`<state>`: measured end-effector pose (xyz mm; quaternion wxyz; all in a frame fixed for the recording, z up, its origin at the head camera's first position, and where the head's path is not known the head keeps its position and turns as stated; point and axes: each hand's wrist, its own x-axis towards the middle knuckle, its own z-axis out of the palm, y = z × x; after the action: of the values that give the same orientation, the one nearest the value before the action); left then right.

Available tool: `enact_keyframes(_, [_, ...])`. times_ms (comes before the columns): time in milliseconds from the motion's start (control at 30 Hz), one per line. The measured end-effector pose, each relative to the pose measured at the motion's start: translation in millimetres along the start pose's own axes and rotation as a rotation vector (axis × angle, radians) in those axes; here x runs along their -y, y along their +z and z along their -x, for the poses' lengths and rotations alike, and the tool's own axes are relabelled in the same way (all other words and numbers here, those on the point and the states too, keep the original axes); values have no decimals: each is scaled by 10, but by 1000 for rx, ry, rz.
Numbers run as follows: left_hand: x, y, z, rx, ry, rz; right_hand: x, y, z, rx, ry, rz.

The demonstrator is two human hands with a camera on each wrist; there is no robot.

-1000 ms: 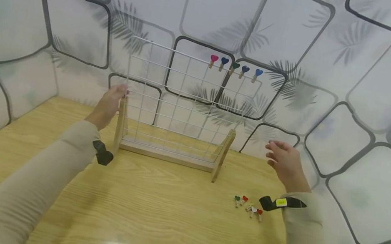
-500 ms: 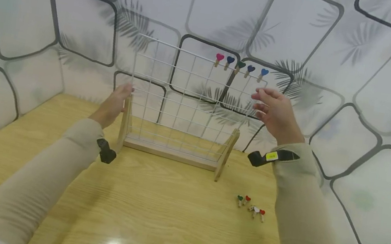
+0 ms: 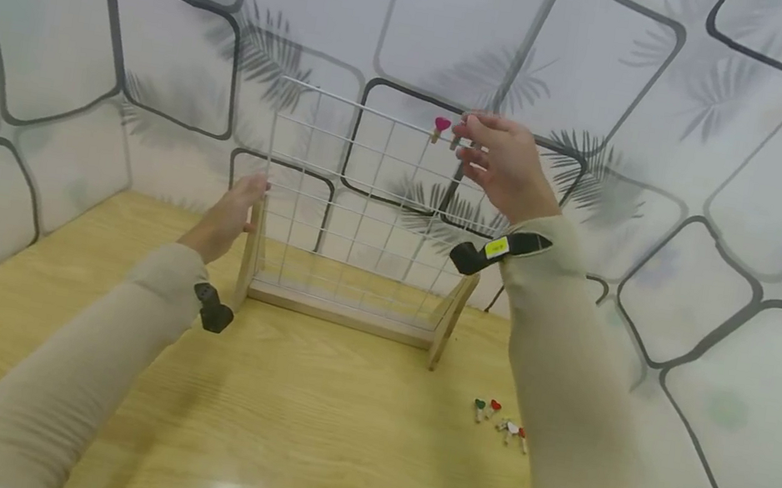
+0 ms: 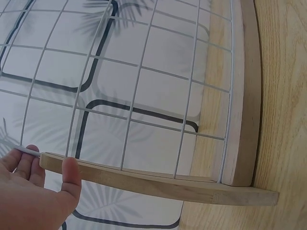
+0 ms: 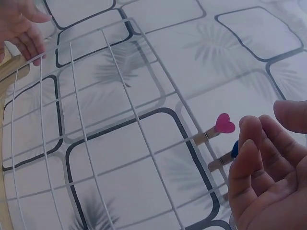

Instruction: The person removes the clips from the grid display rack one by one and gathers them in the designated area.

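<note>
A white wire grid rack (image 3: pixel 358 180) stands upright between wooden end supports on the table. At its left side, my left hand (image 3: pixel 227 211) grips the frame; in the left wrist view its thumb (image 4: pixel 71 177) lies on the wooden support (image 4: pixel 144 184) and the fingers reach to the edge wire. Raised at the top wire, my right hand (image 3: pixel 505 160) has loosely bent fingers, thumb apart from them. A pink heart clip (image 5: pixel 224 123) sits just left of these fingers. Beside it, a blue heart clip (image 5: pixel 234 149) is partly hidden behind a fingertip. The clips further right are covered by the hand.
Several small heart clips, among them a green one (image 3: pixel 480 405), a red one (image 3: pixel 495 405) and a white one (image 3: pixel 512 429), lie on the wooden table (image 3: pixel 304 417) right of the rack. A patterned wall (image 3: pixel 461 27) rises close behind.
My right hand has moved up and left from right of the rack to the clips on the top wire, now covering most of them. My left hand stays on the rack's left side.
</note>
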<state>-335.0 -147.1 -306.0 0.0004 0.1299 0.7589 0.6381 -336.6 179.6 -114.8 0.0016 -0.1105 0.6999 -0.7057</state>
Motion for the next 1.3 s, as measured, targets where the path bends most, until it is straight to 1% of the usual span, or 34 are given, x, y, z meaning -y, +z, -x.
enact_keyframes(100, [13, -1, -7, -1, 12, 23, 30, 119, -82, -29, -23, 53])
enact_keyframes(200, [18, 0, -2, -10, 19, 37, 44, 208, -150, -49, -43, 132])
enact_keyframes(267, [33, -3, 7, -14, 11, 46, 41, 250, -188, -63, -40, 191])
enact_keyframes(400, [50, 9, 34, -22, 4, 66, 21, 283, -248, -86, -2, 372])
enact_keyframes(467, [50, 14, 39, -22, 10, 65, 9, 286, -268, -89, 0, 477])
enact_keyframes(567, [28, 11, 33, -25, 24, 50, -7, 285, -292, -92, -44, 646])
enact_keyframes(667, [3, 7, 20, -20, 23, 40, -28, 290, -310, -115, -86, 823])
enact_keyframes(733, [0, 7, 17, -18, 16, 33, -58, 294, -329, -152, -119, 880])
enact_keyframes(767, [-1, 10, 18, -17, 13, 32, -73, 299, -334, -177, -133, 875])
enact_keyframes(800, [4, 12, 18, -18, 10, 32, -89, 302, -337, -203, -157, 827])
enact_keyframes(867, [16, 30, 15, -14, 7, 23, -126, 279, -313, -232, -230, 651])
enact_keyframes(900, [20, 40, 13, -13, 5, 21, -139, 268, -285, -230, -260, 550])
enact_keyframes(967, [28, 53, 3, -11, 3, 21, -159, 246, -201, -204, -288, 353])
enact_keyframes(1000, [32, 56, -3, -13, 3, 24, -174, 232, -151, -185, -289, 272])
enact_keyframes(1033, [31, 57, -6, -15, 4, 24, -194, 218, -98, -163, -281, 220])
enact_keyframes(1067, [33, 54, -12, -17, 6, 27, -215, 205, -42, -145, -255, 183])
enact_keyframes(1133, [27, 41, -10, -24, 9, 24, -277, 165, 69, -114, -208, 154])
enact_keyframes(1300, [15, 2, -14, -23, 18, 15, -518, -24, 313, -70, -103, 126])
